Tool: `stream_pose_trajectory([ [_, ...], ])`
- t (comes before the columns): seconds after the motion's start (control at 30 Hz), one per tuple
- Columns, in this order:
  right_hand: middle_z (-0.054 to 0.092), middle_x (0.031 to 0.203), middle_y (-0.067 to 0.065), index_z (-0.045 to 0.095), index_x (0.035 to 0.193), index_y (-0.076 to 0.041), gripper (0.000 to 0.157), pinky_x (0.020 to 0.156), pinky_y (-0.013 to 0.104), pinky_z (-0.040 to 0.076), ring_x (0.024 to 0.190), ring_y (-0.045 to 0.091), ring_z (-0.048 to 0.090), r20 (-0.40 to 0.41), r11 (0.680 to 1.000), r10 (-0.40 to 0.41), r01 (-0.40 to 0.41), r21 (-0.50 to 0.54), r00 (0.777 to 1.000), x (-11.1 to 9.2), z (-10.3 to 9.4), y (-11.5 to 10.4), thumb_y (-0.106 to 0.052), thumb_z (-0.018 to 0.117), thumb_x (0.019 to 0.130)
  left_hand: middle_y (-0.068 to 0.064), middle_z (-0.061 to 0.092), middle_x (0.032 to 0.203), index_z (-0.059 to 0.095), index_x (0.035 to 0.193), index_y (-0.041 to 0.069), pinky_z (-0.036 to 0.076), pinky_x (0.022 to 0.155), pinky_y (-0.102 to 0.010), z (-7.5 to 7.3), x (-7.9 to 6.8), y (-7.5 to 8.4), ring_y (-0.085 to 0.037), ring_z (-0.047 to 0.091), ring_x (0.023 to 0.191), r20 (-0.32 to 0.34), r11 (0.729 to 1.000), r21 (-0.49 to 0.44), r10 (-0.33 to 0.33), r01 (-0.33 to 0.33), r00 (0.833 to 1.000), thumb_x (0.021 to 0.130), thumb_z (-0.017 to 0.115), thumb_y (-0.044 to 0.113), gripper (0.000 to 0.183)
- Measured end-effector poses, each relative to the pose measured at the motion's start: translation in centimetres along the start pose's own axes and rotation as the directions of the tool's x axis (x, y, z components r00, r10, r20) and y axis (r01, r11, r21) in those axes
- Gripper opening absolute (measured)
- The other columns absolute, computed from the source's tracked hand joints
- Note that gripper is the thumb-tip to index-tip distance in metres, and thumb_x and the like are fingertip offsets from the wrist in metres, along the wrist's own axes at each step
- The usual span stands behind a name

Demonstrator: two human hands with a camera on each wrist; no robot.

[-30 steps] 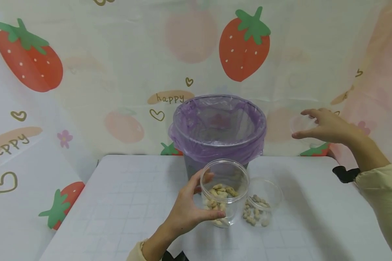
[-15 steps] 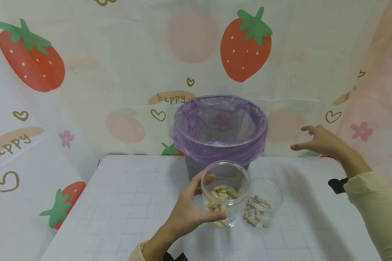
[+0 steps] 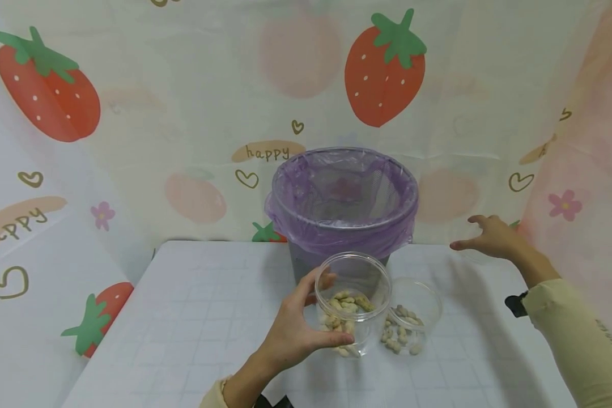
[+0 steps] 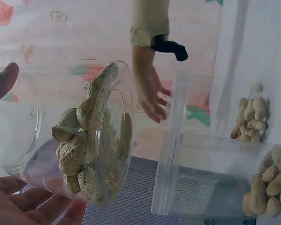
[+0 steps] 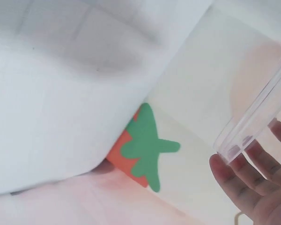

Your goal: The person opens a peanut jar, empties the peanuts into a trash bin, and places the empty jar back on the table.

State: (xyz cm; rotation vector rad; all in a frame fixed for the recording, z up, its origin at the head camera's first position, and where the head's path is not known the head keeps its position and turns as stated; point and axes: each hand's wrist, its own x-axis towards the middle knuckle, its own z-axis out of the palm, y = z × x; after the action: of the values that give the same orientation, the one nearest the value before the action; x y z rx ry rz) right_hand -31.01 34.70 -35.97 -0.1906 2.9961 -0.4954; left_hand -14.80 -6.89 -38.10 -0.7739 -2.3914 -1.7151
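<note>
My left hand [image 3: 290, 323] grips a clear plastic jar [image 3: 362, 328] around its side, thumb in front. Its mouth faces up, slightly tilted, and unshelled peanuts [image 4: 75, 154] lie at its bottom. In the left wrist view, two more clear jars stand beyond it, a nearer jar [image 4: 206, 183] and a farther jar [image 4: 201, 101], both with peanuts low inside. In the head view, the farther jar [image 3: 428, 303] is to the right of the held one. My right hand [image 3: 494, 238] holds a thin clear round lid [image 5: 257, 112] by its edge, low over the table's back right.
A mesh bin [image 3: 301, 258] lined with a purple bag [image 3: 285, 221] stands behind the jars. The white table [image 3: 224, 323] carries a faint grid. A strawberry-printed cloth [image 3: 199, 85] hangs behind it and down the sides.
My right hand has come down towards the table and slightly left, with the lid in its fingers. The left hand and its jar stay nearly still.
</note>
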Motion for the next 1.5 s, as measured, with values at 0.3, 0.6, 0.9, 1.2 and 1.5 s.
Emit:
stream_pose_trajectory([
  [0.3,0.035,0.131,0.051,0.036,0.139,0.015,0.099,0.093,0.07,0.042,0.119,0.063,0.041,0.018,1.0,0.006,-0.006,0.017,1.0,0.4,2.5,1.2,-0.056,0.07,0.08,-0.006,0.054,0.143,0.029,0.151,0.033,0.045,0.103,-0.045,0.0,0.0,0.0,-0.018,0.048,0.133,0.003,1.0,-0.003,0.004,-0.004,1.0,0.068,0.089,0.023,0.103],
  [0.6,0.046,0.13,0.045,0.037,0.136,0.019,0.1,0.096,0.066,0.042,0.118,0.059,0.047,0.033,0.999,0.024,-0.025,0.026,0.999,0.6,5.0,2.2,-0.055,0.072,0.079,-0.008,0.053,0.143,0.029,0.151,0.032,0.046,0.102,-0.045,0.0,-0.1,-0.2,-0.021,0.049,0.133,0.009,1.0,-0.009,0.008,-0.008,1.0,0.069,0.089,0.022,0.103],
  [0.9,0.039,0.133,0.048,0.04,0.133,0.02,0.101,0.099,0.07,0.036,0.12,0.062,0.041,0.053,0.998,0.055,-0.056,0.016,0.997,0.8,7.0,2.9,-0.056,0.074,0.077,-0.009,0.053,0.143,0.029,0.151,0.031,0.046,0.102,-0.045,0.0,-0.2,-0.3,-0.026,0.049,0.133,0.009,1.0,-0.013,0.016,-0.016,1.0,0.069,0.089,0.022,0.102],
  [1.2,0.03,0.132,0.053,0.036,0.136,0.018,0.104,0.095,0.074,0.036,0.117,0.07,0.037,0.076,0.995,0.099,-0.101,0.02,0.992,1.0,8.2,3.6,-0.059,0.072,0.077,-0.009,0.054,0.143,0.029,0.152,0.027,0.047,0.1,-0.04,0.0,-0.1,-0.6,-0.025,0.051,0.13,0.009,0.999,0.018,0.045,-0.045,0.999,0.069,0.089,0.023,0.103],
  [1.5,0.031,0.13,0.052,0.033,0.138,0.017,0.109,0.094,0.074,0.037,0.115,0.07,0.039,0.082,0.994,0.11,-0.111,0.014,0.991,1.2,9.4,4.5,-0.064,0.069,0.076,-0.01,0.054,0.143,0.028,0.152,0.027,0.048,0.099,-0.038,0.0,-0.2,-0.5,-0.027,0.052,0.13,0.011,0.998,0.023,0.053,-0.054,0.999,0.068,0.09,0.023,0.104],
])
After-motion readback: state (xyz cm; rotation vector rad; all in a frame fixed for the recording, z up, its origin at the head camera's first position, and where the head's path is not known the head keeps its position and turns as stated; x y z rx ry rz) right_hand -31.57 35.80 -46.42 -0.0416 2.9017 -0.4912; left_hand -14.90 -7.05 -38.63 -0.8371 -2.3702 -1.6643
